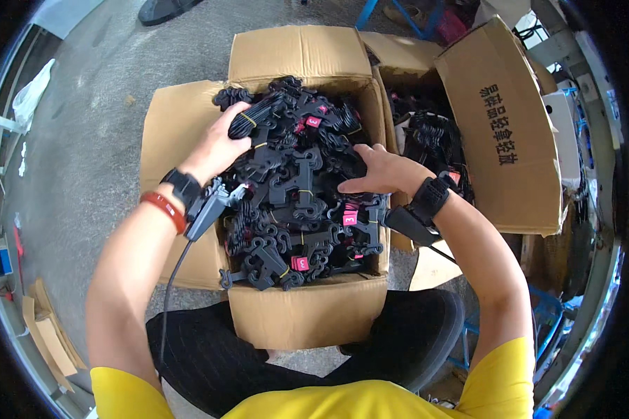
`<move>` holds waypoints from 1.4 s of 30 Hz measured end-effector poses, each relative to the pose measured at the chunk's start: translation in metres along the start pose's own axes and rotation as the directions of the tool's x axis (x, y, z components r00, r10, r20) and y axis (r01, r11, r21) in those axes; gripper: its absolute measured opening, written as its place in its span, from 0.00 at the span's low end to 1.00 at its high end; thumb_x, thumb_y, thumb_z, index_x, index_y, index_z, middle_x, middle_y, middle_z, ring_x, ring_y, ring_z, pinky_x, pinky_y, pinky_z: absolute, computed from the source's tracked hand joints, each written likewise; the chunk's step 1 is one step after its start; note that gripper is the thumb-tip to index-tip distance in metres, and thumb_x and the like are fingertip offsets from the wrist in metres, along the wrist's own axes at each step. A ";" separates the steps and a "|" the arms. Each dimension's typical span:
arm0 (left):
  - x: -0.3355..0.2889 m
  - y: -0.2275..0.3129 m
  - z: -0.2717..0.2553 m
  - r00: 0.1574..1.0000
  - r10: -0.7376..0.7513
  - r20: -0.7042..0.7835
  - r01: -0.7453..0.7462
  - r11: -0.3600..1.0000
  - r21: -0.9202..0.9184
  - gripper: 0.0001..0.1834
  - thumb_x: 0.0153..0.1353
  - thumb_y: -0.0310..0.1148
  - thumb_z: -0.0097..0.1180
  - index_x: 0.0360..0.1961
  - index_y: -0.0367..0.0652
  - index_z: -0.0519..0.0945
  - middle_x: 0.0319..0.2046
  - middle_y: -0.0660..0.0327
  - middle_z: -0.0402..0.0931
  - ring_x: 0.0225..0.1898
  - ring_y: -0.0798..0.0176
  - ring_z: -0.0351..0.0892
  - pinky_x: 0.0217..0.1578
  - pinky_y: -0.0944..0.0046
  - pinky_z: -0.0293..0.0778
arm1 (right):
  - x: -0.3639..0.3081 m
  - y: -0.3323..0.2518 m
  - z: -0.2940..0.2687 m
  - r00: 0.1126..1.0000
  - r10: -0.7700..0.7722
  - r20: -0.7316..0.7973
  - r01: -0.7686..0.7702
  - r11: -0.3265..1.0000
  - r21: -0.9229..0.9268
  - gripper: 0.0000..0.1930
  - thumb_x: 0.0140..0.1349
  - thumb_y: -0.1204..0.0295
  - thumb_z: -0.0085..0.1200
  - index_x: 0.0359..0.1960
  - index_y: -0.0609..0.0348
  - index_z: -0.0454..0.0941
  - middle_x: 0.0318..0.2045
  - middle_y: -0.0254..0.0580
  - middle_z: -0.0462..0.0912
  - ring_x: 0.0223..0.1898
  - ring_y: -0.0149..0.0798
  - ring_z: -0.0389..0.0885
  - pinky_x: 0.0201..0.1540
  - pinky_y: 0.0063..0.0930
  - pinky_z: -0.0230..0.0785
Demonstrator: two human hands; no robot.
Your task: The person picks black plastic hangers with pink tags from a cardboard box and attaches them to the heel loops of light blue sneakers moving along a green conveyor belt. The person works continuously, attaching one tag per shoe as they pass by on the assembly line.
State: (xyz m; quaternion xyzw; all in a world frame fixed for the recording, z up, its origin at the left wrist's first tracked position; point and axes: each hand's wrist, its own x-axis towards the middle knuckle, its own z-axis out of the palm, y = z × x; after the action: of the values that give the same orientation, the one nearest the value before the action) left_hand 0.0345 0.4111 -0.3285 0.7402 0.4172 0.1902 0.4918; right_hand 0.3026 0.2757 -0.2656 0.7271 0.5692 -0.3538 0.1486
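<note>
1. Fingers (pixel 238 109) and thumb of the left hand (pixel 219 146) appear closed around a bundle of thin black plastic hangers (pixel 240 128).
2. Good handling, I judge, means pinching the whole stack near its yellow elastic band (pixel 249 119) so none slides out, and lifting straight, since projecting hooks could snag neighbours.
3. That bundle lies between thumb and fingers, at the pile's upper left.
4. Around it, more banded black bundles (pixel 300 183), some with pink tags (pixel 350 218), fill an open brown cardboard box (pixel 307 318).
5. Across the pile, the right hand (pixel 390 171) is spread, holding nothing visible; fingertip contact is unclear.
6. Beyond, on the right, stands a second brown cardboard box (pixel 500 178) with black pieces inside.
</note>
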 end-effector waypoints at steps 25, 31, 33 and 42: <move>-0.025 0.042 0.021 0.751 -0.466 0.468 0.603 0.773 -0.197 0.30 0.56 0.44 0.64 0.54 0.41 0.68 0.47 0.60 0.74 0.50 0.64 0.73 0.44 0.59 0.73 | -0.012 -0.015 0.041 0.982 0.122 -0.145 0.009 0.731 0.682 0.46 0.43 0.52 0.70 0.60 0.63 0.61 0.57 0.63 0.59 0.53 0.53 0.69 0.56 0.35 0.67; -0.046 0.068 0.024 0.768 -0.449 0.457 0.598 0.758 -0.260 0.30 0.53 0.43 0.67 0.52 0.43 0.68 0.46 0.61 0.73 0.49 0.62 0.71 0.49 0.58 0.69 | -0.006 -0.014 0.047 0.979 0.168 -0.117 -0.037 0.709 0.704 0.43 0.44 0.64 0.72 0.59 0.73 0.62 0.48 0.53 0.74 0.48 0.38 0.74 0.47 0.30 0.70; -0.048 0.062 0.031 0.799 -0.404 0.446 0.558 0.775 -0.297 0.30 0.51 0.37 0.69 0.52 0.42 0.67 0.46 0.60 0.71 0.50 0.62 0.70 0.52 0.58 0.68 | -0.010 -0.017 0.039 0.986 0.154 -0.065 -0.064 0.708 0.704 0.41 0.43 0.65 0.72 0.57 0.72 0.64 0.45 0.51 0.75 0.47 0.37 0.74 0.46 0.29 0.70; -0.057 0.062 0.030 0.926 -0.326 0.192 0.376 0.735 -0.565 0.35 0.51 0.27 0.67 0.58 0.38 0.62 0.50 0.57 0.70 0.50 0.61 0.73 0.52 0.60 0.72 | -0.006 -0.020 0.034 0.967 0.036 -0.251 0.219 0.378 0.899 0.30 0.45 0.76 0.68 0.51 0.65 0.67 0.43 0.47 0.76 0.41 0.38 0.77 0.44 0.30 0.72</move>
State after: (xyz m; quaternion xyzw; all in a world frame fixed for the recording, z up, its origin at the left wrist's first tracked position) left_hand 0.0484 0.3376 -0.2792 0.4643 0.4490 0.1846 0.7408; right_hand 0.2715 0.2563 -0.2820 0.6893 0.3293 -0.5312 -0.3665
